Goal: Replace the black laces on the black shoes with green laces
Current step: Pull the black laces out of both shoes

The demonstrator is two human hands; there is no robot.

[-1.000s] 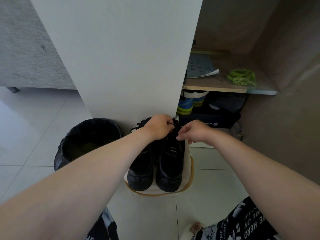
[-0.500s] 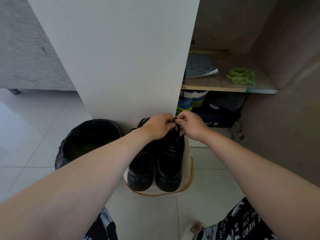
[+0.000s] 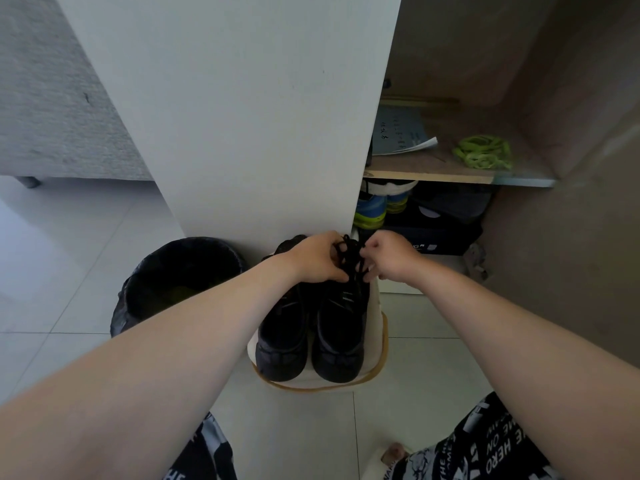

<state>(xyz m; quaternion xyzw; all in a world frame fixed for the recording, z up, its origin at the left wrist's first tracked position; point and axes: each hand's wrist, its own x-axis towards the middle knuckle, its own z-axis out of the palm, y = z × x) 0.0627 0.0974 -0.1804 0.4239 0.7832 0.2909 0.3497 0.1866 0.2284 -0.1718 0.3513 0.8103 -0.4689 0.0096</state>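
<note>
Head view: we locate the pair of black shoes side by side, toes toward the camera, on a cream mat with a tan border that lies on the tiled floor. Both hands meet at the far end of the shoe on the right, at its ankle opening. We see the left hand with fingers curled over the bunched black laces, its thumb low against the tongue area. The right hand pinches the same lace bundle from the opposite side. The hands stand close together, with only the laces between them. We cannot tell how many eyelets are threaded, as the dark upper hides this detail. The green laces lie in a loose coil on the wooden shelf of the open cabinet, above and to the right of the hands and well apart from them. A sheet of paper lies on the same shelf, left of the coil. Below the shelf we note blue and green shoes beside a black box. A bin with a black liner stands left of the mat, against the white panel.
</note>
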